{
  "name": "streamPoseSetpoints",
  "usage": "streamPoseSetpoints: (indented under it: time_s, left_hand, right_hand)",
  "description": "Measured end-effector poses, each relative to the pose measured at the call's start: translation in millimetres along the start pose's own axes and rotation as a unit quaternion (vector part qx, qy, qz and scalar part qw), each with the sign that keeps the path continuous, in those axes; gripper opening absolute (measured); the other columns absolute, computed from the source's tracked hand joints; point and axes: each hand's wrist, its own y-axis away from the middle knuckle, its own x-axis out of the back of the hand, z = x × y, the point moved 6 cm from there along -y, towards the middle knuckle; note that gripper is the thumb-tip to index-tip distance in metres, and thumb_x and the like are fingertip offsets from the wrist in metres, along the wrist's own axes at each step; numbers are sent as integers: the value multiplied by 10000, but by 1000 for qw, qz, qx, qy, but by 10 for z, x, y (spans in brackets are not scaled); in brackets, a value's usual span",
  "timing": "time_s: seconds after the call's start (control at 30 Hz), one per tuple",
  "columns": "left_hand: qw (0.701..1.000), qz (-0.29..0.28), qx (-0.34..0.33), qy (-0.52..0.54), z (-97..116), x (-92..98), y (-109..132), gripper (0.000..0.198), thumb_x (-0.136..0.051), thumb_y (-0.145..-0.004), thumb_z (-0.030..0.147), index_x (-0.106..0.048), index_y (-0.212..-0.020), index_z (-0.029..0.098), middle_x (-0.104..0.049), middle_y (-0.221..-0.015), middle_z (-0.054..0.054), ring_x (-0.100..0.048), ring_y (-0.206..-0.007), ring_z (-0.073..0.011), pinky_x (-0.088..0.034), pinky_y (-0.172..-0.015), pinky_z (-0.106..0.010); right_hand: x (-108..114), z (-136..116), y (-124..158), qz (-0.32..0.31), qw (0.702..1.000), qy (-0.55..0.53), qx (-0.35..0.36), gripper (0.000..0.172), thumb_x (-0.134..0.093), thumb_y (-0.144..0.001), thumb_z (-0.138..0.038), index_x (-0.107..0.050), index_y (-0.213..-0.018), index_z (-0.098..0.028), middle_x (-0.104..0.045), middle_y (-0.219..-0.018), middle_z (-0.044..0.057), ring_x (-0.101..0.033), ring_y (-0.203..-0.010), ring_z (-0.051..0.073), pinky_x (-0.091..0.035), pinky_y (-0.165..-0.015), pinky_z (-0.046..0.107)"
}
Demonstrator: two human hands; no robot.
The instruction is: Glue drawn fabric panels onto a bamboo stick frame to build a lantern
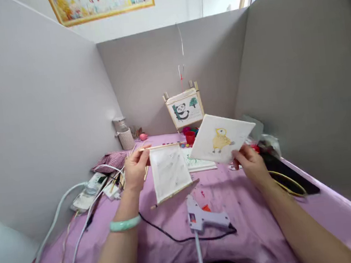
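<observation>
My left hand (135, 168) pinches the top stick of a small hanging scroll (170, 172), white with faint grey marks and a thin wooden rod at top and bottom. Between the thumb and fingers of my right hand (250, 162) is the lower right corner of a white canvas panel (204, 137) with a yellow chick drawn on it. Both pieces are held up over the table, apart from each other. Below them a pale purple hot glue gun (205, 216) lies on the cloth, a clear glue stick (199, 252) pointing towards me.
A panda-painted lantern (185, 109) hangs at the back by a wire. Behind the held pieces are a red cup (190, 137) and a drawing board (204, 165). A power strip (88, 194) with cables sits left, beside a bottle (124, 133). A gold hoop (289, 183) lies right.
</observation>
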Motion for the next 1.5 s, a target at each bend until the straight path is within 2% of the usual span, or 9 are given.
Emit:
streamPoseSetpoints:
  time_s: [0.13, 0.37, 0.63, 0.8, 0.93, 1.1, 1.27, 1.37, 1.5]
  left_hand:
    - [999, -26, -18, -23, 176, -157, 12, 334, -678, -754, 423, -700, -954, 157, -678, -749, -14, -608, -601, -128, -518, -566, -233]
    - [991, -74, -46, -106, 428, -444, 1, 284, -666, -763, 435, -673, -855, 166, -642, -616, 1, -602, -522, -128, -502, -512, -225]
    - [977, -54, -73, -195, 487, -501, -103, 320, -636, -768, 488, -649, -807, 170, -645, -635, -4, -650, -550, -146, -516, -543, -225]
    - [968, -36, -68, -240, 426, -437, -195, 370, -590, -784, 520, -681, -831, 165, -623, -576, -2, -638, -530, -150, -494, -506, -214]
    - [960, -30, -47, -276, 305, -350, -299, 374, -561, -795, 524, -672, -771, 168, -604, -516, 4, -618, -502, -148, -482, -492, -210]
    - [959, -36, -1, -280, 157, -293, -444, 366, -572, -778, 511, -625, -678, 162, -594, -488, 2, -618, -480, -168, -489, -453, -230]
    - [963, -54, 16, -264, 90, -329, -531, 371, -564, -773, 512, -614, -685, 155, -586, -497, 3, -597, -453, -160, -492, -431, -240]
    - [965, -61, 15, -256, 75, -367, -542, 361, -573, -765, 506, -627, -728, 151, -585, -517, 8, -581, -447, -143, -476, -423, -225]
    - [967, -67, 15, -247, 52, -402, -533, 390, -540, -783, 522, -641, -790, 146, -578, -506, 13, -562, -434, -134, -461, -417, -217]
  right_hand:
    - [-56, 25, -42, -12, 999, -30, -14, 183, -601, -823, -378, -530, -875, -217, -536, -519, -73, -460, -426, 93, -378, -454, 229]
    - [-113, 40, -44, -38, 996, -78, -38, 210, -619, -805, -395, -520, -834, -212, -539, -502, -63, -455, -417, 91, -365, -444, 225]
    - [-202, -26, -31, -48, 989, -125, -60, 231, -635, -795, -401, -516, -838, -208, -531, -505, -64, -452, -416, 86, -334, -425, 216]
    - [-337, -29, -62, -65, 982, -163, -72, 257, -654, -771, -405, -519, -859, -205, -542, -530, -58, -472, -436, 99, -364, -432, 232]
    - [-484, -26, -112, -94, 971, -196, -98, 248, -650, -769, -402, -518, -838, -204, -564, -555, -41, -494, -471, 110, -392, -456, 243]
    - [-774, 72, -165, -136, 949, -234, -160, 234, -671, -721, -351, -492, -775, -211, -562, -588, -32, -511, -511, 116, -406, -463, 241]
    - [-1044, 203, -58, -168, 928, -258, -211, 207, -655, -709, -294, -488, -801, -212, -553, -599, -34, -503, -485, 109, -394, -441, 230]
    - [-1071, 230, -13, -165, 924, -264, -221, 200, -645, -710, -273, -489, -816, -209, -554, -599, -37, -510, -484, 107, -405, -445, 227]
    - [-904, 246, -102, -125, 936, -256, -205, 193, -635, -726, -297, -471, -789, -214, -544, -559, -47, -497, -468, 102, -390, -431, 211]
